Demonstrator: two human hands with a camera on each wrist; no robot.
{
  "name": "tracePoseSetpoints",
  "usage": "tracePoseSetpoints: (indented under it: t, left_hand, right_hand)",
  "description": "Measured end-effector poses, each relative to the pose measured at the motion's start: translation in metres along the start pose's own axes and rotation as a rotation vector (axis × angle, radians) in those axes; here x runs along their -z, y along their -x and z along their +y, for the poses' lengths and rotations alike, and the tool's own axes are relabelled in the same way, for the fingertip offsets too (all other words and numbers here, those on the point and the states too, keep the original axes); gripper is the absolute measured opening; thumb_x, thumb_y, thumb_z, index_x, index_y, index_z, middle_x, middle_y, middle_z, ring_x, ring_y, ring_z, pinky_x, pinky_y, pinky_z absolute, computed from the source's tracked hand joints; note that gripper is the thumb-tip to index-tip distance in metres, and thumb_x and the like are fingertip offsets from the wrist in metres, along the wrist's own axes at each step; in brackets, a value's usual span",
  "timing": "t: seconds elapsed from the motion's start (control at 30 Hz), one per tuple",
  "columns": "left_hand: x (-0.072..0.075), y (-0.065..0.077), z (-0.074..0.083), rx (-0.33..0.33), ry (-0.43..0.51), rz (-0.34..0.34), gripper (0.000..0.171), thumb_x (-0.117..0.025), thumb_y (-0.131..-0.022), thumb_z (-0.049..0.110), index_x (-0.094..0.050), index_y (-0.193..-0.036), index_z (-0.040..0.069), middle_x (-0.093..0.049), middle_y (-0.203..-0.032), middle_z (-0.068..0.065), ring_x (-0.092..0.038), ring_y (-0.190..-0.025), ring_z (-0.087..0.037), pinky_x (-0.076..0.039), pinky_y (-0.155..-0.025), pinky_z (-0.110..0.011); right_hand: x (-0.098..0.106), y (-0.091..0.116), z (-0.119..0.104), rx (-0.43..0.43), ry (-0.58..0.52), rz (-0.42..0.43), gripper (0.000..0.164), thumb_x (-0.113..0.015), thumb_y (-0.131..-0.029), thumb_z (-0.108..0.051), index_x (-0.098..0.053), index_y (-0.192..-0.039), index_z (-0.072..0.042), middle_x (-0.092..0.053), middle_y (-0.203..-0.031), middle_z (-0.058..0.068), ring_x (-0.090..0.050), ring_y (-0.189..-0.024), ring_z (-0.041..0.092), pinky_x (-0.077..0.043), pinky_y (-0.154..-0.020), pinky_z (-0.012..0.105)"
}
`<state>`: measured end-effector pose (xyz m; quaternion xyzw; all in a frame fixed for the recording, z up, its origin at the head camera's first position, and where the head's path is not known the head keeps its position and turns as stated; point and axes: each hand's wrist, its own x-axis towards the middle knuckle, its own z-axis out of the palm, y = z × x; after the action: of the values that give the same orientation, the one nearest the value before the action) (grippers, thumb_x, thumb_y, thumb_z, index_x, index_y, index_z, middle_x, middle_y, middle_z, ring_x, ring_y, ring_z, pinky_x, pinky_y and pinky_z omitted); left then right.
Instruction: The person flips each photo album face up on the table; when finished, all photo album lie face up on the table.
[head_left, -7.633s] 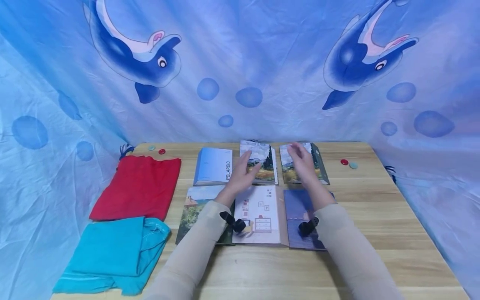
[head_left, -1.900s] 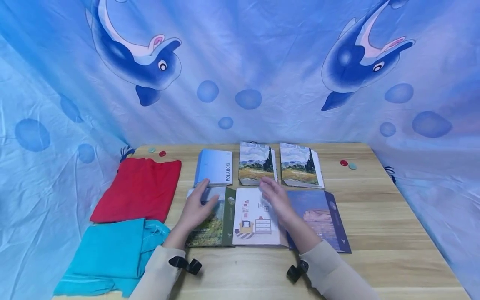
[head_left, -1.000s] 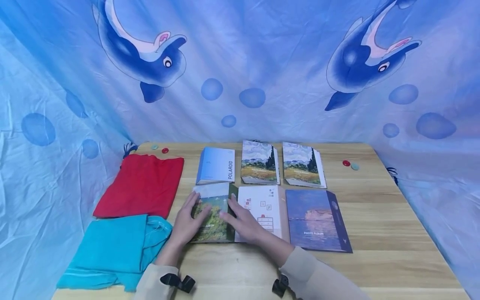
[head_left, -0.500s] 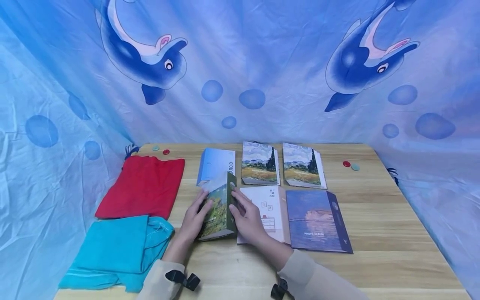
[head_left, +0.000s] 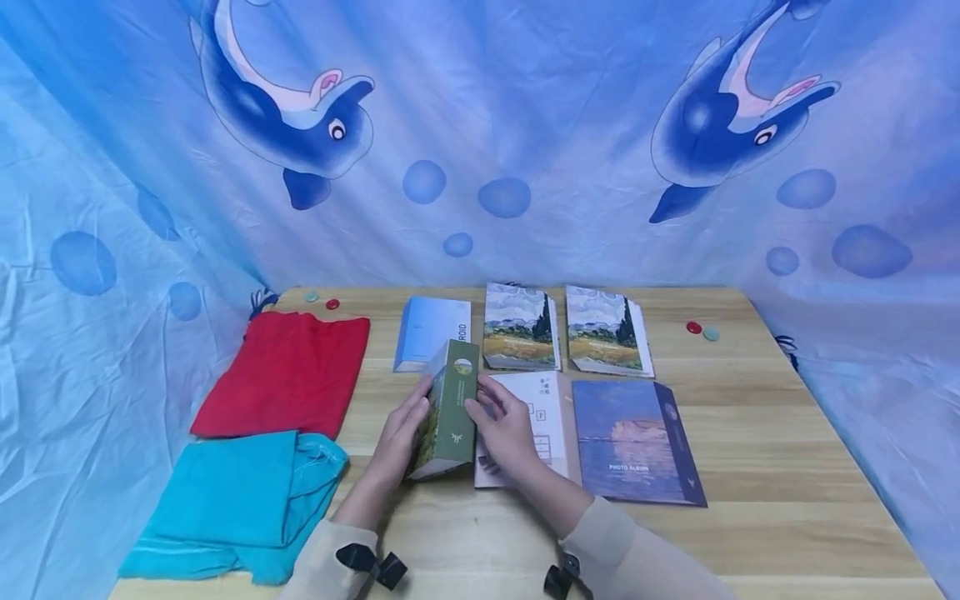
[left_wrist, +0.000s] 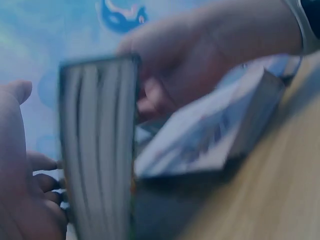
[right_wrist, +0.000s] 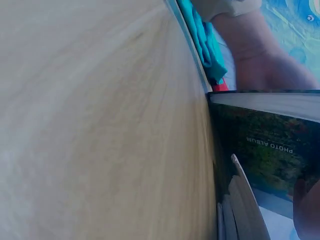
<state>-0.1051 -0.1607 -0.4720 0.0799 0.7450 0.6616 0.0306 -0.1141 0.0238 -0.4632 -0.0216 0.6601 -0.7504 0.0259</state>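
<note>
A green photo album (head_left: 457,400) stands tilted up, its dark green spine turned upward. My left hand (head_left: 397,437) holds its left cover, and my right hand (head_left: 512,429) grips the spine side with the thumb on the spine. In the left wrist view the album's page edges (left_wrist: 97,150) show between both hands. The right wrist view shows its "PHOTO ALBUM" cover (right_wrist: 265,135). Directly to the right lies a white album with a drawn room (head_left: 551,421), partly covered by my right hand.
A purple album (head_left: 630,442) lies at right. Behind are a blue Polaroid album (head_left: 431,333) and two landscape albums (head_left: 517,325). At left lie a folded red cloth (head_left: 288,375) and a teal cloth (head_left: 225,492). Small red and green discs sit near the back corners.
My hands came off the other albums to the green one, which lay flat and is now raised, spine up. Earlier, the back right landscape album and the purple album were turned or shifted.
</note>
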Motion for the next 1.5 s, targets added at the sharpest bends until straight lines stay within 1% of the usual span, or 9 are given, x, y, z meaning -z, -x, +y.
tracePoseSetpoints:
  t: [0.13,0.27,0.47,0.67,0.8,1.0,1.13,1.27,1.5]
  left_hand:
    - [-0.002,0.002,0.015,-0.076,0.032,-0.046,0.056,-0.036,-0.109,0.025,-0.026,-0.160,0.003,-0.022,-0.166,-0.016,-0.016,-0.153,-0.035,-0.011,-0.121,-0.059]
    - [0.000,0.004,0.026,-0.067,-0.011,-0.054,0.059,-0.039,-0.108,0.027,-0.023,-0.162,0.009,-0.023,-0.167,-0.013,-0.023,-0.150,-0.034,-0.022,-0.118,-0.061]
    - [0.009,0.009,0.041,-0.117,-0.135,-0.004,0.059,-0.048,-0.105,0.027,-0.032,-0.159,0.010,-0.031,-0.163,-0.012,-0.035,-0.145,-0.039,-0.035,-0.111,-0.065]
    - [0.011,0.011,0.050,-0.247,-0.325,0.004,0.061,-0.059,-0.100,0.025,-0.040,-0.155,0.008,-0.026,-0.166,-0.008,-0.030,-0.148,-0.037,-0.045,-0.102,-0.065]
    - [0.016,0.013,0.052,-0.234,-0.421,0.021,0.060,-0.061,-0.100,0.028,-0.045,-0.153,0.007,-0.029,-0.165,-0.008,-0.028,-0.149,-0.036,-0.044,-0.103,-0.064]
    - [0.029,0.018,0.055,-0.172,-0.528,0.056,0.065,-0.063,-0.098,0.034,-0.042,-0.155,0.008,-0.028,-0.166,-0.008,-0.028,-0.149,-0.038,-0.047,-0.099,-0.065]
    - [0.035,0.018,0.052,-0.146,-0.518,0.064,0.068,-0.062,-0.098,0.035,-0.040,-0.156,0.009,-0.026,-0.166,-0.009,-0.027,-0.149,-0.038,-0.049,-0.097,-0.064]
    - [0.040,0.018,0.047,-0.142,-0.492,0.075,0.067,-0.061,-0.100,0.034,-0.038,-0.157,0.007,-0.026,-0.166,-0.010,-0.027,-0.149,-0.038,-0.047,-0.099,-0.065]
    - [0.053,0.017,0.036,-0.087,-0.362,0.068,0.065,-0.054,-0.105,0.029,-0.029,-0.159,0.005,-0.023,-0.166,-0.015,-0.020,-0.152,-0.038,-0.029,-0.113,-0.067]
  right_hand:
    - [-0.001,0.002,-0.004,0.010,-0.052,-0.008,0.043,-0.058,-0.102,-0.009,-0.053,-0.144,-0.001,-0.058,-0.142,0.018,-0.057,-0.129,0.031,-0.053,-0.097,0.030]
    - [-0.003,0.003,-0.008,0.091,-0.057,-0.070,0.043,-0.053,-0.101,-0.001,-0.052,-0.144,0.001,-0.058,-0.139,0.020,-0.058,-0.126,0.032,-0.054,-0.098,0.036]
    - [-0.006,0.003,-0.007,0.223,0.037,-0.144,0.048,-0.059,-0.098,0.001,-0.052,-0.145,-0.002,-0.052,-0.146,0.015,-0.054,-0.131,0.032,-0.038,-0.114,0.043]
    - [-0.011,0.003,-0.003,0.291,0.033,-0.209,0.045,-0.052,-0.101,0.002,-0.049,-0.146,0.003,-0.047,-0.150,0.020,-0.051,-0.133,0.036,-0.051,-0.103,0.037]
    - [-0.013,0.003,-0.002,0.297,0.086,-0.261,0.042,-0.050,-0.103,-0.002,-0.051,-0.146,0.002,-0.047,-0.152,0.017,-0.048,-0.137,0.034,-0.050,-0.104,0.042]
    - [-0.016,0.000,0.004,0.144,0.202,-0.303,0.042,-0.053,-0.105,-0.014,-0.052,-0.145,-0.001,-0.054,-0.146,0.015,-0.051,-0.134,0.032,-0.045,-0.108,0.050]
    - [-0.017,-0.004,0.006,-0.034,0.302,-0.282,0.050,-0.053,-0.105,-0.026,-0.050,-0.147,0.000,-0.054,-0.146,0.019,-0.052,-0.134,0.035,-0.043,-0.109,0.052]
    - [-0.017,-0.007,0.006,-0.121,0.405,-0.285,0.060,-0.055,-0.103,-0.038,-0.047,-0.149,-0.001,-0.052,-0.147,0.021,-0.048,-0.137,0.038,-0.035,-0.115,0.054]
    - [-0.019,-0.008,0.009,-0.185,0.225,-0.345,0.068,-0.056,-0.103,-0.037,-0.033,-0.157,-0.003,-0.033,-0.161,0.018,-0.033,-0.148,0.034,-0.028,-0.119,0.049]
